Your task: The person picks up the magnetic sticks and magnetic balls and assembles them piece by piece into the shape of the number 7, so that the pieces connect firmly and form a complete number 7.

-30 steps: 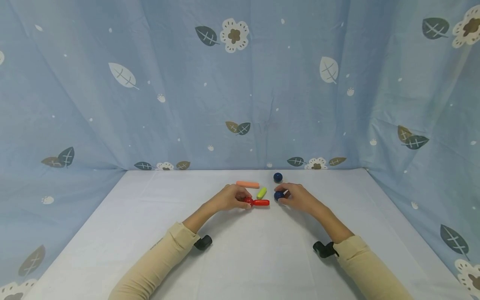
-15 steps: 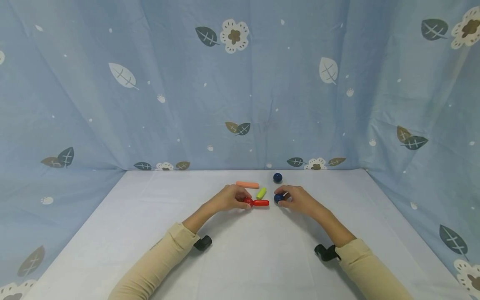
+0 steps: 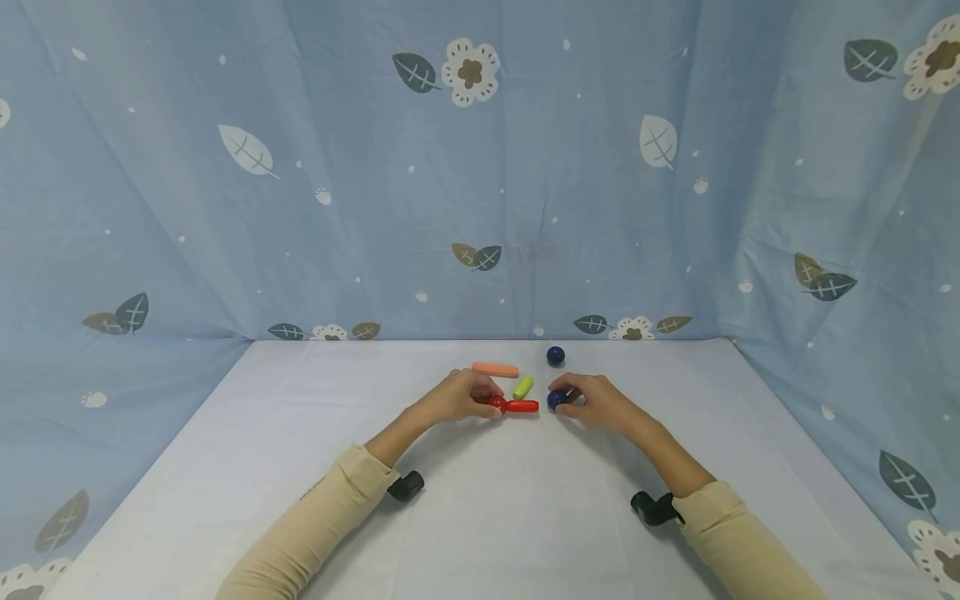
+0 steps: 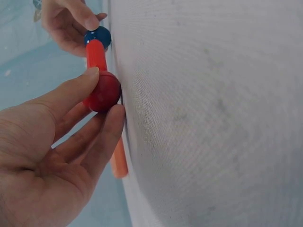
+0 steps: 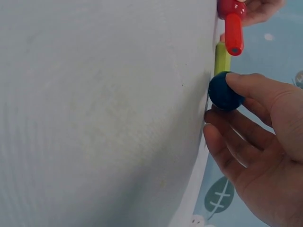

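Observation:
My left hand (image 3: 461,395) pinches a red ball (image 4: 105,97) between thumb and fingers, low over the white table. A short red stick (image 3: 523,407) is joined to that ball and points right; a small hole shows in its free end in the right wrist view. Across a small gap, my right hand (image 3: 597,401) holds a dark blue ball (image 5: 221,92) with thumb and fingertips, level with the stick's free end. Just behind the red stick lies a short yellow-green stick (image 3: 523,387).
A longer orange stick (image 3: 495,370) lies behind the left hand. A second dark blue ball (image 3: 556,356) sits near the table's back edge. Blue patterned curtains (image 3: 525,192) rise behind and beside the white table (image 3: 525,517).
The right hand has drawn the blue ball slightly toward the person, into line with the red stick. The left hand and the red pieces stay put.

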### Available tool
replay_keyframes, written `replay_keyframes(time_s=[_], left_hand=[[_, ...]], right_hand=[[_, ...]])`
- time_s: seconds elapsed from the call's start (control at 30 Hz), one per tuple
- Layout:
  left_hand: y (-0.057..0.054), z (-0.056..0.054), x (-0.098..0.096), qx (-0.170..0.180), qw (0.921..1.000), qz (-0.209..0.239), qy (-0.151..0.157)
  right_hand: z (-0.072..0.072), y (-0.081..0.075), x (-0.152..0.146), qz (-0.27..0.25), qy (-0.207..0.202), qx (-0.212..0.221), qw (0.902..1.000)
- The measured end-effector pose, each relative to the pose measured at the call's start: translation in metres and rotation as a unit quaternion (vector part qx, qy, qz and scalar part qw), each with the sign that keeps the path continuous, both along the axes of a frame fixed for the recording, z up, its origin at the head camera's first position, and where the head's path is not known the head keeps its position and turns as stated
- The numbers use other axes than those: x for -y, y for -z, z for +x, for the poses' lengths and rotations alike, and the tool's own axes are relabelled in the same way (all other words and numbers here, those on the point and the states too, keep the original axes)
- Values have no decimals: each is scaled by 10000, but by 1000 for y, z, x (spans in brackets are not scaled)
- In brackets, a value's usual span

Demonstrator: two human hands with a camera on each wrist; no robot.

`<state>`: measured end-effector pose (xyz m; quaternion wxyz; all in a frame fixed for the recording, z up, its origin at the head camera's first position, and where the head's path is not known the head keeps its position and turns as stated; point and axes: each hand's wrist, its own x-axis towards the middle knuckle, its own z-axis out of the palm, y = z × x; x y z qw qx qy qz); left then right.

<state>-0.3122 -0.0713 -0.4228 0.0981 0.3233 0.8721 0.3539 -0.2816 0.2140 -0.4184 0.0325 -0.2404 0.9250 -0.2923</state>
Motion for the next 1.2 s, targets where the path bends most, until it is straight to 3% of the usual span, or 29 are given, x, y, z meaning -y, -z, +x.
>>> replay_keyframes(time_s=[1.2], left_hand=[[-1, 0, -1, -1, 10000, -52, -17]], right_hand=[[6, 3, -1, -121, -337, -10, 9994]])
